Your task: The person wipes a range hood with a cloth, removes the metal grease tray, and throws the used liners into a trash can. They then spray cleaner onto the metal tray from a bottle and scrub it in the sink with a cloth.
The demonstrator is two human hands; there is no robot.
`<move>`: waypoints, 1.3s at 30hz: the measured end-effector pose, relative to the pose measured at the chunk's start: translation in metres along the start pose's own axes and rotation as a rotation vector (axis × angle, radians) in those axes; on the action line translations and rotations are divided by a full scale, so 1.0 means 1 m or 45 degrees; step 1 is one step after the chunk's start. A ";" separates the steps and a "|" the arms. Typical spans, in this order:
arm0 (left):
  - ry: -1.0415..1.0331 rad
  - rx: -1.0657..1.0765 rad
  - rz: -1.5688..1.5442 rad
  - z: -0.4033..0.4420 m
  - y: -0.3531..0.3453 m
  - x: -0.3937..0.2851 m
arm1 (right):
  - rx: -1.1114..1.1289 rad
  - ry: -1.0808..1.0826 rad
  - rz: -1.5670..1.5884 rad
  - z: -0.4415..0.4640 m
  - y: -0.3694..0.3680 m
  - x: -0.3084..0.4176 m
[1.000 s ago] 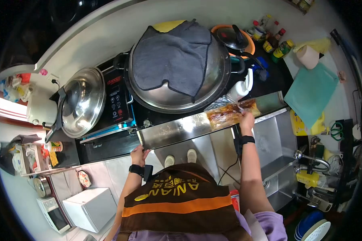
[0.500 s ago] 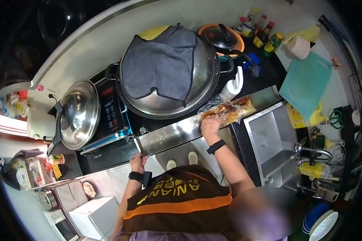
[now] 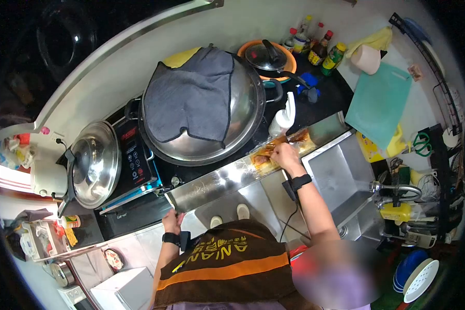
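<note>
My left hand (image 3: 173, 221) grips the near left corner of a long, shiny stainless steel panel (image 3: 206, 181). The panel lies slanted along the front edge of the black counter. Toward its right end lies crumpled clear plastic film (image 3: 261, 159) with brown, greasy-looking stains. My right hand (image 3: 286, 156) is closed on this film, fingertips partly hidden. Just beyond it, a white spray bottle (image 3: 282, 121) leans on the counter.
A large lidded wok (image 3: 248, 116) under a grey cloth (image 3: 191, 98) stands behind the panel. Left is an induction cooker (image 3: 135, 150) and a glass-topped lid (image 3: 95, 165). A steel sink (image 3: 341, 168) is at right, with a green cutting board (image 3: 380, 106) beyond.
My right hand has moved right along the panel, and the film is bunched differently under it. My left hand stays at the panel's corner. The whole view has shifted slightly.
</note>
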State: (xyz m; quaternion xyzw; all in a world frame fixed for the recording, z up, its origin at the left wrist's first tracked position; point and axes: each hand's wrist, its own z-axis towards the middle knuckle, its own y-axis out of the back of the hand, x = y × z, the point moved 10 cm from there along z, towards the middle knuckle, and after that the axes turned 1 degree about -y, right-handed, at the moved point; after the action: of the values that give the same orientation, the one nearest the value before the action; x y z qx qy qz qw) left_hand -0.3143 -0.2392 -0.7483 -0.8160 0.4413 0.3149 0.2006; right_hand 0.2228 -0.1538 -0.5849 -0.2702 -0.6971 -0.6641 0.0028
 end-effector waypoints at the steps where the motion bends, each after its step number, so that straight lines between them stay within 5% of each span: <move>1: 0.002 0.006 0.012 0.004 0.002 0.001 | 0.010 0.000 0.079 0.005 0.004 -0.010; 8: -0.012 0.002 -0.006 -0.009 -0.005 -0.013 | -0.074 -0.140 0.715 0.055 0.006 -0.167; 14: -0.002 -0.044 0.027 -0.005 -0.001 -0.011 | -0.203 -0.160 0.679 0.070 0.006 -0.217; 24: 0.014 -0.053 0.062 -0.003 0.002 -0.008 | -0.657 0.328 -0.320 -0.022 0.019 0.002; 28: -0.031 -0.014 0.035 -0.008 -0.001 -0.010 | -0.357 0.315 -0.492 -0.029 -0.048 0.033; 31: -0.060 0.011 0.029 -0.010 -0.005 -0.012 | 0.052 0.038 -0.602 -0.030 -0.045 0.039; 35: -0.045 -0.056 0.004 -0.015 -0.005 -0.012 | -0.358 0.103 -0.409 -0.038 -0.003 0.075; 39: -0.059 -0.038 -0.062 -0.013 -0.002 -0.010 | 0.056 0.263 -0.457 -0.030 -0.089 0.092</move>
State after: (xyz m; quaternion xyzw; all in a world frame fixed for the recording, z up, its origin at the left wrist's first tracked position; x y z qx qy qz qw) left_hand -0.3120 -0.2398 -0.7324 -0.8220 0.4116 0.3353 0.2062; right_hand 0.0999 -0.1449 -0.6307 -0.0719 -0.7444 -0.6628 -0.0382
